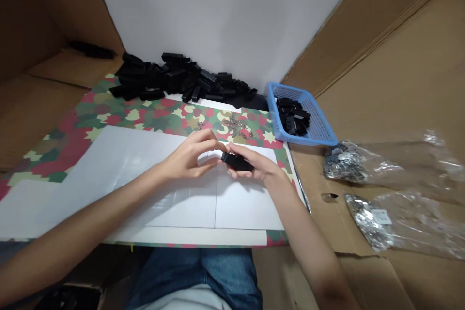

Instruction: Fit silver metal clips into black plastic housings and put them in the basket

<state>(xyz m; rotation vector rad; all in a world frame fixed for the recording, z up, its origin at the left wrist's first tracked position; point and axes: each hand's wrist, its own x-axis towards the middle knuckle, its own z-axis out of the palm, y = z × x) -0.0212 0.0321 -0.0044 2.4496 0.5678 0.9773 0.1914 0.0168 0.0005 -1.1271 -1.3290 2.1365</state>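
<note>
Above the white sheets, my right hand (256,161) grips a small black ridged plastic piece (237,161), its fingers wrapped beneath and the thumb along the upper side. My left hand (194,155) meets it from the left, thumb and forefinger closed at the piece's near-left end. Whether a smaller part sits between those left fingertips is too small to tell. Just beyond both hands, a scatter of tiny metal parts (234,126) lies on the patterned table cover (145,115).
A long heap of black plastic pieces (181,77) lies against the white wall. Back right stands a blue basket (321,123) with more black pieces. Clear bags of metal parts (345,161) rest on cardboard to the right. White sheets (163,198) cover the table's front.
</note>
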